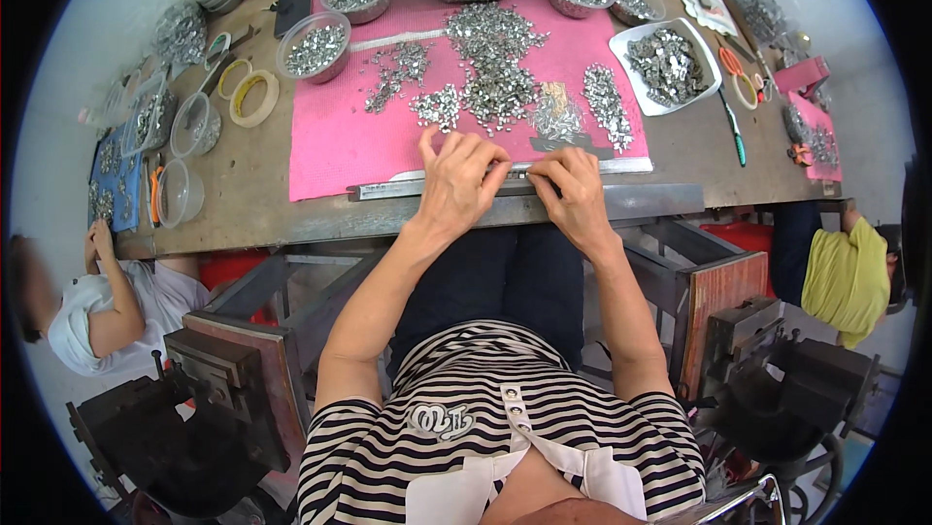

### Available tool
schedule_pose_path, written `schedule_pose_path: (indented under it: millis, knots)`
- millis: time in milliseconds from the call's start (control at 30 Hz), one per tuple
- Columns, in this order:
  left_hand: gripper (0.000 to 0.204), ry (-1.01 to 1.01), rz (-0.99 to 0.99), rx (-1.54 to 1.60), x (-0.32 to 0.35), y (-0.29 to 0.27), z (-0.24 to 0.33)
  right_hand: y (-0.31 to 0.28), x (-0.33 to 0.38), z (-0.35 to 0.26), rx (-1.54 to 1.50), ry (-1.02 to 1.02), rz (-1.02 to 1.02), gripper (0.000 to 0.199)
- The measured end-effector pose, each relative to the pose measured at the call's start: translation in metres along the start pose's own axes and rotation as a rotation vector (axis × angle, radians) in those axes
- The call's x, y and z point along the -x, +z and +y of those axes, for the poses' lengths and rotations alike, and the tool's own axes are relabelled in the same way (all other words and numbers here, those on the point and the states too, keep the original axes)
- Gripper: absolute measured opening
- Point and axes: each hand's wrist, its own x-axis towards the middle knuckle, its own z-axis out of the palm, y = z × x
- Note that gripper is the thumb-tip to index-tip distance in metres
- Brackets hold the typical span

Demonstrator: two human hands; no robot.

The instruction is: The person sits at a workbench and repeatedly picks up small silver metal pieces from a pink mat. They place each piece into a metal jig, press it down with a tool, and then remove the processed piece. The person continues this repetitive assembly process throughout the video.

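Both my hands meet over a long, narrow metal strip [388, 189] along the table's front edge. My left hand [458, 180] has thumb and forefinger pinched together at the strip. Close by on its right, my right hand [575, 193] makes a similar pinch. Any small piece between the fingertips is too tiny to name. Just beyond the hands, loose small silvery metal pieces [500, 78] lie heaped on a pink mat [325, 151]. A separate pile of shiny pieces [607, 102] lies to the right, beside a bundle of thin, pale metal bits [556, 117].
Clear plastic tubs [316, 47] of metal pieces line the back, and a white dish [670, 64] holds more. Tape rolls [254, 98] lie left; orange-handled scissors [738, 78] and a green-handled tool [740, 148] lie right. Another person [116, 306] sits left, one in yellow [845, 272] right.
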Motion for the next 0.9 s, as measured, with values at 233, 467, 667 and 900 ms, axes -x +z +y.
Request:
schedule_pose_path:
  millis: [233, 467, 667, 900]
  knots:
    - [0.021, 0.052, 0.056, 0.003, 0.013, 0.017, 0.013, 0.003, -0.008, 0.011, -0.054, 0.058, 0.010, 0.012]
    - [0.015, 0.063, 0.129, -0.035, 0.014, 0.028, 0.013, 0.031, -0.041, 0.031, 0.071, 0.017, 0.042, 0.008]
    - [0.013, 0.043, 0.127, 0.037, 0.011, 0.021, 0.014, 0.046, -0.053, 0.037, 0.179, -0.027, 0.024, 0.007]
    - [0.008, -0.034, 0.050, 0.011, -0.008, -0.017, -0.023, 0.046, -0.055, 0.039, 0.163, -0.023, -0.014, 0.007]
